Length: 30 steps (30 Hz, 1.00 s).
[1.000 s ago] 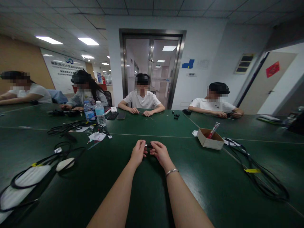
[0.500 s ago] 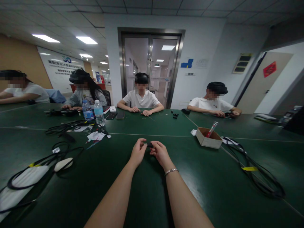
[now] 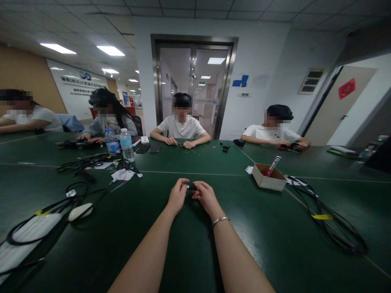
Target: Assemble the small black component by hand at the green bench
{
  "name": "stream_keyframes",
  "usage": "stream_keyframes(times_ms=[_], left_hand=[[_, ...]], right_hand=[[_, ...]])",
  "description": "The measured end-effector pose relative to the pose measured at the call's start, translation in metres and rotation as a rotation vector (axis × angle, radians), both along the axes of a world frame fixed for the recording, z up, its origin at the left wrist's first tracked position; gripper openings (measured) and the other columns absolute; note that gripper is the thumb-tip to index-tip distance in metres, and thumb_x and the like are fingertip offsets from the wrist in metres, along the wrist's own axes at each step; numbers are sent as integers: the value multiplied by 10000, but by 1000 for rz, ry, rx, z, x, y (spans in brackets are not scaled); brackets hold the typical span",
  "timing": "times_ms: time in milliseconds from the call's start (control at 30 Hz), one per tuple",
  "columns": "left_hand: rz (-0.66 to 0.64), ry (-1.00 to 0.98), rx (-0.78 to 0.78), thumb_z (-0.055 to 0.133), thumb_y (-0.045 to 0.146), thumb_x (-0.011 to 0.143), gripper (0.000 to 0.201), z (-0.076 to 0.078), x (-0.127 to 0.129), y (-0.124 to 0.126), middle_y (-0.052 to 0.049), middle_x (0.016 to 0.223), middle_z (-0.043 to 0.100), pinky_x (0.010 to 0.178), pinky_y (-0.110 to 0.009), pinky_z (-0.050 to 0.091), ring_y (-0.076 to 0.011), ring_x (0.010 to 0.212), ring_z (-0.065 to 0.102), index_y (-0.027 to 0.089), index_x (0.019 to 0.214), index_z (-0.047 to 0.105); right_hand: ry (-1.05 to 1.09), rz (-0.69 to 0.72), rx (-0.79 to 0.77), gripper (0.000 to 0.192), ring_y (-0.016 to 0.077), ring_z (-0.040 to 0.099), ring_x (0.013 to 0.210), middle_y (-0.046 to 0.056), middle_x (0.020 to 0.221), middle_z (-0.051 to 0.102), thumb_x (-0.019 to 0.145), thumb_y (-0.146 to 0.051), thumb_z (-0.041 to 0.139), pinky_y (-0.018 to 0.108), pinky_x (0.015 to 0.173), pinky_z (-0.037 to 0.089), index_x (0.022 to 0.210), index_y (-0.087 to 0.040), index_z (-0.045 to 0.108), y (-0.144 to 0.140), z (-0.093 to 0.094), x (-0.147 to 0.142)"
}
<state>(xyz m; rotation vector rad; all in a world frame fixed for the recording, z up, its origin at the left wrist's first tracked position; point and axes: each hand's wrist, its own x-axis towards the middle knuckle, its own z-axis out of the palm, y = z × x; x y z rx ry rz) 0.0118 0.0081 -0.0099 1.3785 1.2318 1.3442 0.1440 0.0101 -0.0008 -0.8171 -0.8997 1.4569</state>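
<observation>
Over the dark green table (image 3: 195, 228), my two hands meet around a small black piece with a shiny metal end (image 3: 191, 186). It looks like a plug or connector, but its exact kind is too small to make out. Its metal end is pinched between the thumb and fingers of my left hand (image 3: 177, 196). My right hand (image 3: 206, 197), with a bracelet (image 3: 220, 220) at the wrist, grips the black end, its other fingers curled. The fingertips hide part of the piece.
On the left lie coiled black cables (image 3: 39, 219), a white computer mouse (image 3: 80, 212) and paper scraps (image 3: 122, 174). Water bottles (image 3: 127, 146) stand beyond. Rightward are a cardboard box (image 3: 269, 181) and a cable coil (image 3: 339, 228). Several co-workers (image 3: 182, 126) sit opposite.
My hands hold the black piece in nearly the same place. The left fingers have shifted slightly on its metal end. At far right, a co-worker's hands now show something red.
</observation>
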Motion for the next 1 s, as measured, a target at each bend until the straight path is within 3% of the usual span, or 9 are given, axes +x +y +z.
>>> stream_keyframes(times_ms=[167, 267, 567, 700, 833, 1000], left_hand=[[-6, 41, 76, 402, 447, 885, 318, -2, -2, 2, 33, 599, 452, 470, -193, 313, -97, 514, 424, 199, 973, 580], [40, 125, 149, 463, 365, 864, 234, -2, -3, 2, 17, 686, 526, 549, -201, 361, -109, 611, 492, 211, 997, 578], [35, 127, 127, 466, 319, 850, 230, 0, -3, 0, 4, 749, 551, 601, -226, 382, -122, 647, 510, 205, 1025, 563], [16, 132, 93, 411, 350, 883, 249, 1, -3, -1, 14, 683, 523, 575, -225, 377, -122, 608, 497, 210, 1016, 567], [-2, 111, 113, 470, 279, 842, 210, 2, -3, -1, -14, 814, 572, 610, -221, 402, -121, 680, 527, 200, 1014, 562], [-30, 119, 86, 400, 374, 891, 259, 1, -2, 0, 20, 656, 501, 554, -217, 367, -119, 584, 478, 204, 1008, 558]], right_hand=[[-6, 8, 3, 298, 89, 521, 455, -2, 589, 577, 646, -329, 777, 210, 448, 519, 814, -128, 634, 1, 0, 0], [-5, 9, 7, 293, 91, 525, 461, -6, 589, 569, 651, -327, 776, 214, 455, 525, 814, -130, 632, 1, -1, 1], [-17, 15, 18, 271, 91, 530, 463, 7, 613, 587, 656, -314, 762, 214, 464, 524, 809, -129, 636, 1, 0, 0], [-18, 6, 7, 254, 90, 524, 455, 14, 616, 594, 657, -300, 764, 213, 450, 518, 796, -130, 637, 1, -1, -1], [-13, 13, 6, 244, 88, 521, 448, 6, 599, 583, 659, -291, 764, 205, 442, 513, 792, -132, 635, 1, 0, 0], [-23, 11, 11, 261, 89, 526, 457, -4, 593, 571, 643, -302, 782, 200, 439, 510, 779, -133, 636, 1, 2, 0]])
